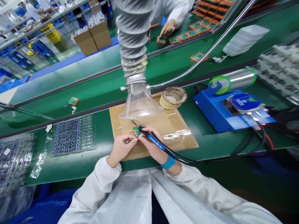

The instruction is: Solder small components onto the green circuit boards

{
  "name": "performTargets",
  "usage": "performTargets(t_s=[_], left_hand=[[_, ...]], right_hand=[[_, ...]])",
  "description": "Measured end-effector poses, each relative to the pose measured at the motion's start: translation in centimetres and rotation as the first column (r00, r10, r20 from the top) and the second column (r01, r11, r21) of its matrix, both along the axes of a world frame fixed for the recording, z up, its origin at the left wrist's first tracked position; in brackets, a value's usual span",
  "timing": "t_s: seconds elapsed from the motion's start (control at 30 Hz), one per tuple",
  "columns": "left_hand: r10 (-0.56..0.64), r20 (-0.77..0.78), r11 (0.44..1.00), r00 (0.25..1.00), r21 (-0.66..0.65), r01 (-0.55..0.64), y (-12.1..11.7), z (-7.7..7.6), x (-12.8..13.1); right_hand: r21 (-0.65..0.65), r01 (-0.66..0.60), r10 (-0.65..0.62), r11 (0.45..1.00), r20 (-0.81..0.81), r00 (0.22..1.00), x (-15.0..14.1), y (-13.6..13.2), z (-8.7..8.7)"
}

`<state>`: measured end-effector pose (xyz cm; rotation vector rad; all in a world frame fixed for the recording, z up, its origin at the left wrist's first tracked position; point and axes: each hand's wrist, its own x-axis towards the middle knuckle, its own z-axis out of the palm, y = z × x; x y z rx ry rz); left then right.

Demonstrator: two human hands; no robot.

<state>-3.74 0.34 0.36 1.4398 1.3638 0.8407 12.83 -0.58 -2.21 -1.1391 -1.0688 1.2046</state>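
Observation:
My right hand (pixel 153 144) is closed round a blue and black soldering iron (pixel 157 143), its tip down on a small green circuit board (pixel 136 130). My left hand (pixel 123 146) is pinched, fingertips at the board's left edge, holding something thin that I cannot make out. Both hands rest on a brown cardboard mat (pixel 173 124) taped to the green bench. A clear fume funnel (pixel 140 104) on a grey ribbed hose (pixel 133 40) hangs just above the board. A blue wrist strap (pixel 168 162) sits on my right wrist.
A blue soldering station (pixel 224 112) with a solder spool (pixel 233 81) stands to the right, cables trailing to the iron. A tape roll (pixel 173 97) lies behind the mat. Clear trays of small blue parts (pixel 73 133) lie left. Across the conveyor another person's hand (pixel 167 28) touches boards.

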Motion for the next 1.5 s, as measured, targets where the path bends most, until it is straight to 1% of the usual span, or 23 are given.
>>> performTargets(t_s=[0.13,0.3,0.4,0.6,0.67,0.77,0.87,0.93,1.0,1.1,1.23,1.3,1.37,1.5], left_hand=[[-0.005,-0.020,1.000,1.000,0.012,0.006,0.2,0.2,-0.1],[-0.021,-0.020,1.000,1.000,-0.004,0.021,0.4,0.4,0.1],[-0.024,-0.023,1.000,0.999,-0.007,0.024,0.5,0.3,0.2],[0.010,-0.029,0.999,1.000,-0.036,-0.011,0.4,0.0,0.1],[0.019,-0.035,0.999,0.999,-0.042,-0.020,0.3,0.0,0.1],[0.018,-0.061,1.000,0.998,-0.022,-0.019,0.5,-0.1,0.1],[-0.032,-0.139,0.996,0.990,0.081,0.044,1.2,-0.4,-0.2],[-0.060,-0.249,0.979,0.967,0.173,0.105,2.1,-0.7,-0.6],[-0.067,-0.370,0.966,0.927,0.210,0.154,2.9,-1.2,-1.0],[-0.080,-0.487,0.966,0.869,0.176,0.187,3.7,-1.8,-1.4],[-0.114,-0.533,0.969,0.838,0.128,0.213,4.0,-2.1,-1.4],[-0.126,-0.543,0.967,0.830,0.120,0.225,4.1,-2.1,-1.3],[-0.136,-0.553,0.963,0.822,0.122,0.242,4.1,-1.9,-1.3],[-0.158,-0.568,0.957,0.808,0.113,0.267,4.2,-1.7,-1.3]], right_hand=[[0.044,0.001,-0.002,0.999,0.037,0.999,0.1,0.1,-0.1],[0.071,-0.020,0.019,0.997,0.020,1.000,0.1,0.3,0.0],[0.056,-0.016,0.016,0.998,0.001,1.000,0.0,0.4,0.1],[0.013,0.003,-0.003,1.000,-0.003,1.000,0.0,0.6,-0.1],[0.022,-0.006,0.005,1.000,0.025,1.000,0.1,0.6,-0.2],[0.053,-0.012,0.006,0.999,0.109,0.994,0.1,0.6,-0.3],[0.085,0.026,-0.041,0.996,0.174,0.984,0.2,0.6,-0.6],[0.090,0.062,-0.080,0.994,0.210,0.975,0.5,0.7,-0.9],[0.101,0.101,-0.124,0.990,0.258,0.958,1.2,0.7,-1.4],[0.171,0.145,-0.194,0.975,0.316,0.929,2.5,0.4,-1.9],[0.267,0.157,-0.253,0.951,0.375,0.892,4.0,-0.7,-2.2],[0.294,0.143,-0.257,0.945,0.398,0.881,4.3,-1.4,-2.2],[0.306,0.107,-0.235,0.946,0.424,0.875,4.4,-1.8,-2.1],[0.325,0.051,-0.211,0.944,0.478,0.852,4.1,-2.0,-1.7]])
